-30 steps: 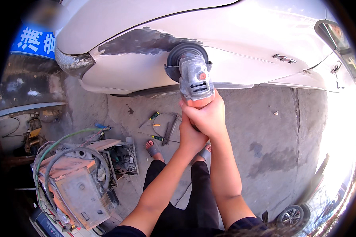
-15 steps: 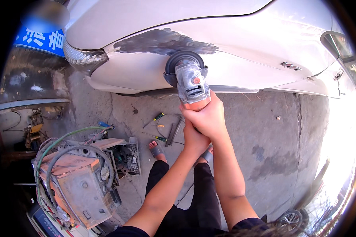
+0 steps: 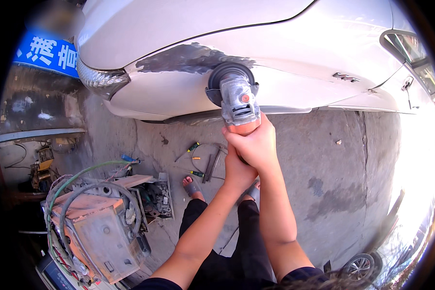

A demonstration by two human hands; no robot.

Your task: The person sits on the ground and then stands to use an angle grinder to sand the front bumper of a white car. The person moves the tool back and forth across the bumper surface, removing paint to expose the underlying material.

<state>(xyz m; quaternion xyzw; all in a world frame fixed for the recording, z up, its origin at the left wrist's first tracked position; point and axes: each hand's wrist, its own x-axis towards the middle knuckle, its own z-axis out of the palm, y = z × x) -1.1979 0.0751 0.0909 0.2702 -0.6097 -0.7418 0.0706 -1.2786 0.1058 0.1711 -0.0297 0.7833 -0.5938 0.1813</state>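
Note:
Both my hands are wrapped round an angle grinder (image 3: 239, 99) with a grey metal head and an orange body. My right hand (image 3: 255, 144) closes on the body just behind the head. Lower down, my left hand (image 3: 238, 170) grips the rear end, partly covered by the right. The grinder's dark round disc (image 3: 231, 72) lies at the white car panel (image 3: 290, 82); whether it presses on it cannot be told. Left of the disc, a dark grey sanded patch (image 3: 183, 57) with ragged edges runs along the panel.
A dusty orange-and-grey machine (image 3: 101, 237) with coiled hoses stands at the lower left. Screwdrivers (image 3: 193, 146) and dark metal strips (image 3: 211, 166) lie on the concrete floor near my feet. A blue sign (image 3: 48, 50) is at the upper left, a car wheel (image 3: 360, 267) at the lower right.
The grinder has shifted a little to the right along the panel, toward the patch's right end. Both hands keep their hold, and the whole view has moved slightly.

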